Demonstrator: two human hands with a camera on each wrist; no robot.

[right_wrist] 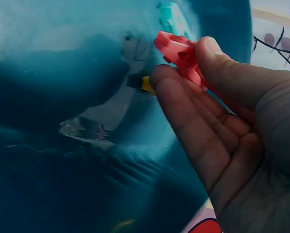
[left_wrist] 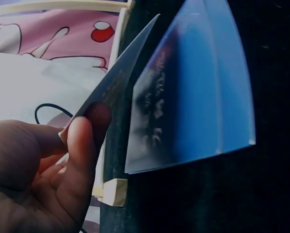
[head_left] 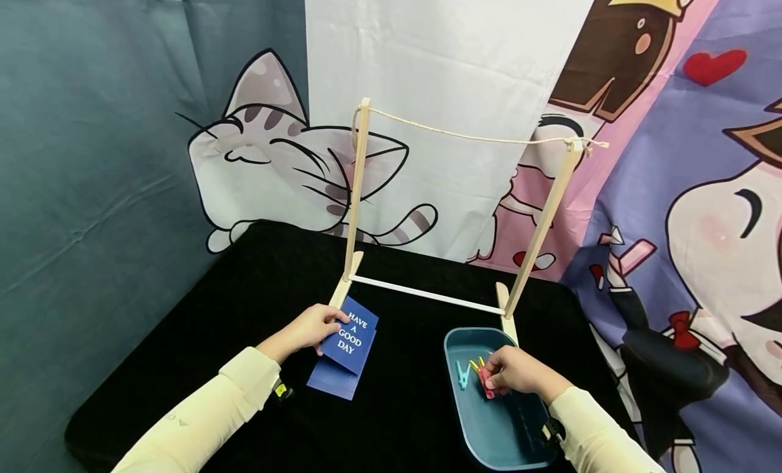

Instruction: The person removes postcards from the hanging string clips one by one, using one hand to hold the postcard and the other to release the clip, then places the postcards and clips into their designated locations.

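My left hand [head_left: 310, 328] pinches the edge of a blue card [head_left: 356, 334] printed "HAVE A GOOD DAY", lifted and tilted in the left wrist view. Below it, another blue card [left_wrist: 198, 92] lies on the black table, partly covered by the held one in the head view. Over the bin my right hand [head_left: 522, 372] holds a red clothespin [right_wrist: 179, 48] between thumb and fingers. Beside that are a teal clothespin [head_left: 462, 376] and a yellow clothespin [head_left: 476, 365], the yellow one mostly hidden by the red one and the fingers.
A dark teal bin [head_left: 469, 429] stands at the right on the black table [head_left: 244, 296]. Behind the hands rises a wooden frame [head_left: 357, 195] with a rope [head_left: 464, 134] strung between its posts and a white bar [head_left: 427, 295] low down. Printed curtains hang behind.
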